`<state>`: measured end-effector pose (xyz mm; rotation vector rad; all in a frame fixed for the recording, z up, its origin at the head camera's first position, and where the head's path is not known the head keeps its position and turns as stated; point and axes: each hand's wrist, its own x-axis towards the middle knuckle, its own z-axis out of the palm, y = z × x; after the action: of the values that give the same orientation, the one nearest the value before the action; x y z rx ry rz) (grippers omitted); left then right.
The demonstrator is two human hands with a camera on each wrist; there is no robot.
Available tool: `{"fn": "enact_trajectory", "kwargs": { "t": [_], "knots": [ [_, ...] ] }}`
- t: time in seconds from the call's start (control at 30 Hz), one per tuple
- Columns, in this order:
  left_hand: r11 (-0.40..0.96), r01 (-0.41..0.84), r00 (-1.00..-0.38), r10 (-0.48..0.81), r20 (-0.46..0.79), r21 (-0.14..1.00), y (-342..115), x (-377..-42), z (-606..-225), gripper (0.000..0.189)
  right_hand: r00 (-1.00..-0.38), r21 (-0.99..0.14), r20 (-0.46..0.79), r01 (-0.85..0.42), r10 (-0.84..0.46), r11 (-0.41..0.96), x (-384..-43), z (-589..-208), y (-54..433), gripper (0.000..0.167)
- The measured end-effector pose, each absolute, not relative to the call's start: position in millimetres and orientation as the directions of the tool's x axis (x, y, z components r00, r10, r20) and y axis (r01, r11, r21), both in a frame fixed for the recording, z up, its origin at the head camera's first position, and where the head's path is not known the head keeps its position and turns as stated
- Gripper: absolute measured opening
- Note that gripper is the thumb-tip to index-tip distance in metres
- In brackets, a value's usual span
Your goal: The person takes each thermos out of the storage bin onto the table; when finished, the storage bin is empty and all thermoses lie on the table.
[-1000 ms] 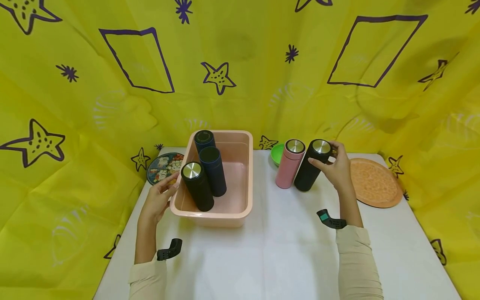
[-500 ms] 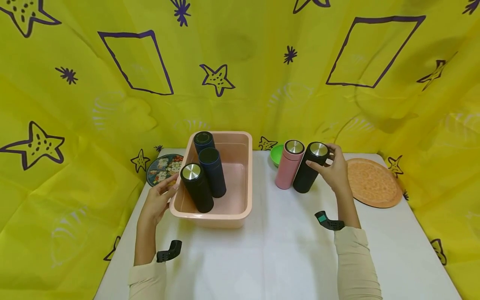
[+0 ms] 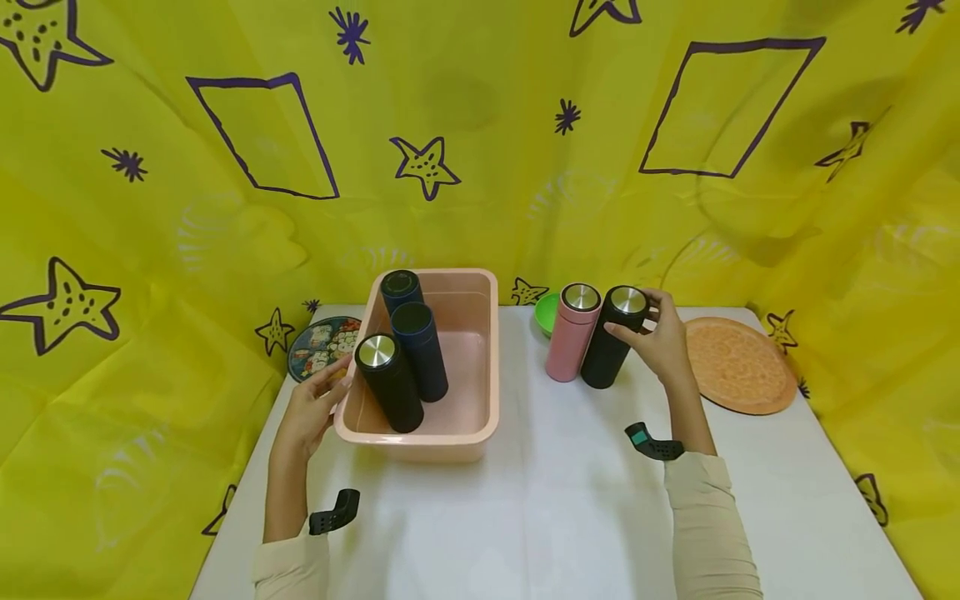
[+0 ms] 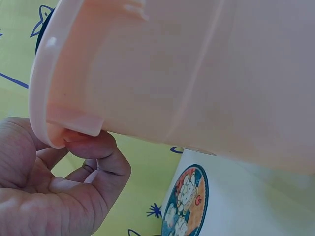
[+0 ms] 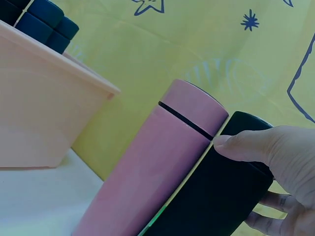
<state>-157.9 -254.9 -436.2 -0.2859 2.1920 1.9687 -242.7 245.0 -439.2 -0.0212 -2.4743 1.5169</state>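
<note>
My left hand (image 3: 306,417) pinches the left rim of a peach plastic tub (image 3: 492,358); in the left wrist view its fingertips (image 4: 93,145) curl up under the lip. Inside the tub stand a black flask (image 3: 397,396) with a silver lid top and two dark blue flasks (image 3: 427,354). On the right, my right hand (image 3: 663,337) grips another black flask (image 3: 603,358) near its lid, thumb on the near side and fingers behind. A pink flask (image 5: 147,162) stands upright close beside it, between that flask and the tub.
A green bowl (image 3: 545,312) sits partly behind the pink flask. To the right lies a round orange-brown board (image 3: 742,367). A round patterned mat (image 3: 315,337) is partly hidden behind the tub's left side. A yellow patterned curtain (image 3: 480,225) surrounds the white table (image 3: 558,500).
The whole head view shifts slightly down and left. Between the frames, my right hand and the black flask it grips come a little closer to the pink flask. My left hand keeps its hold.
</note>
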Motion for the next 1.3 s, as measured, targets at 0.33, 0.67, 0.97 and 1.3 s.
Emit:
{"fn": "enact_trajectory", "kwargs": {
  "t": [0.33, 0.67, 0.97, 1.3],
  "knots": [
    [0.106, -0.254, -0.967, -0.024, -0.253, 0.961, -256.8, -158.3, -437.7, 0.053, -0.978, -0.868, 0.190, -0.127, 0.084, 0.480, -244.2, -439.2, 246.6, 0.083],
    [0.095, -0.270, -0.963, -0.031, -0.269, 0.958, -255.3, -156.7, -437.5, 0.053, -0.974, -0.857, 0.196, -0.112, 0.116, 0.504, -242.3, -441.7, 246.7, 0.082],
    [0.083, -0.251, -0.968, -0.022, -0.250, 0.964, -256.1, -157.5, -438.7, 0.053, -0.978, -0.861, 0.186, -0.116, 0.093, 0.495, -242.5, -439.0, 248.0, 0.083],
    [0.085, -0.255, -0.967, -0.027, -0.253, 0.963, -255.0, -156.7, -438.0, 0.053, -0.982, -0.862, 0.175, -0.121, 0.064, 0.492, -239.1, -435.7, 250.3, 0.084]
  ]
}}
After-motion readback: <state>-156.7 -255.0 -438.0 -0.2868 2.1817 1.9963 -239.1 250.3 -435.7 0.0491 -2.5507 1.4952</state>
